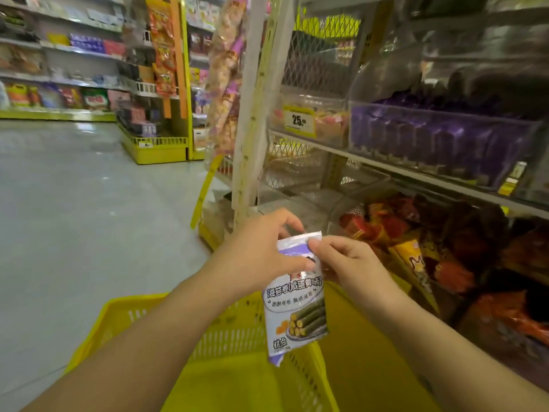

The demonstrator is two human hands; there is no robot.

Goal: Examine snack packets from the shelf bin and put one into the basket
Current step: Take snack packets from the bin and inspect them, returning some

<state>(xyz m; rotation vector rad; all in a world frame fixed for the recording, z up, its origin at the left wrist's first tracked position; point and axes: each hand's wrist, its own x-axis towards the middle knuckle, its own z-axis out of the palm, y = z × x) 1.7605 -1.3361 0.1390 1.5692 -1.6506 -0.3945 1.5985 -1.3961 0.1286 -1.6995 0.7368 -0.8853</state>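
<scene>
A white and purple snack packet (294,310) with pictures of seaweed rolls hangs upright in front of me. My left hand (261,251) grips its top left part, thumb across the front. My right hand (347,263) pinches the top right edge. The packet hangs just above the yellow plastic basket (237,376), which sits low in the view under my forearms. On the shelf to the right, a clear bin (439,144) holds several purple packets.
Lower shelf bins on the right hold red and orange snack bags (386,224). A yellow price tag (298,121) marks another clear bin. A white shelf post (249,114) stands ahead. The grey aisle floor (74,203) spreads left toward yellow shelf units (157,150).
</scene>
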